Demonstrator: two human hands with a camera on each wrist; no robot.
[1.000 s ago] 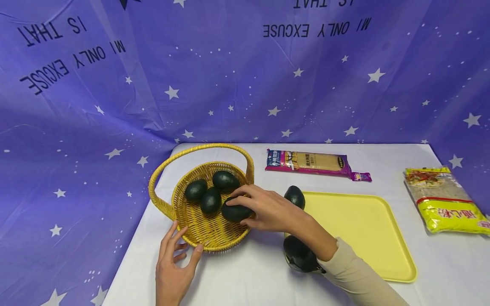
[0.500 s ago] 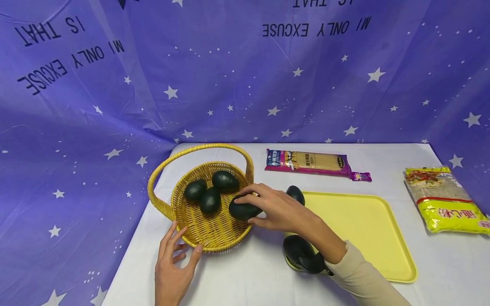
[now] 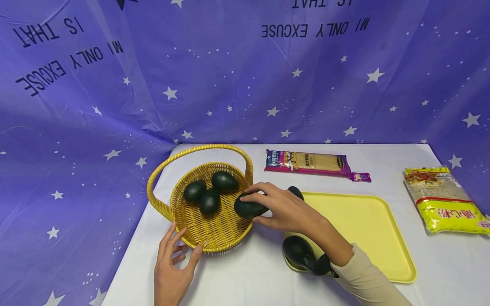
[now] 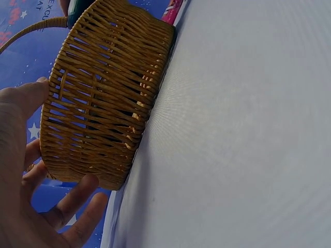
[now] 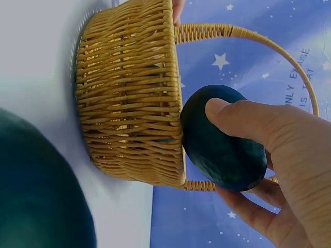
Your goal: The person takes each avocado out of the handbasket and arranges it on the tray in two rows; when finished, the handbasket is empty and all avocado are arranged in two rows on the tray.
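Fingers and thumb of my right hand [image 3: 285,209] grip a dark green avocado [image 3: 248,207] at the right rim of the yellow wicker basket [image 3: 223,245]. In the right wrist view this avocado [image 5: 220,142] is level with the rim, partly beyond its edge. Three more avocados [image 3: 209,202] lie together inside the basket. My left hand [image 3: 174,265] rests at the basket's near-left side with spread fingers. In the left wrist view its thumb [image 4: 36,93] touches the rim and the other fingers lie along the wicker wall.
A yellow tray [image 3: 363,233] lies right of the basket, with dark avocados [image 3: 296,250] at its left edge, one mostly behind my right hand. A spaghetti packet [image 3: 308,163] lies behind it, a yellow pasta bag [image 3: 445,202] at far right. The basket handle [image 3: 199,147] arches upward.
My right hand has shifted right and slightly up with the gripped avocado, from inside the basket to its right rim. The left hand has stayed nearly still.
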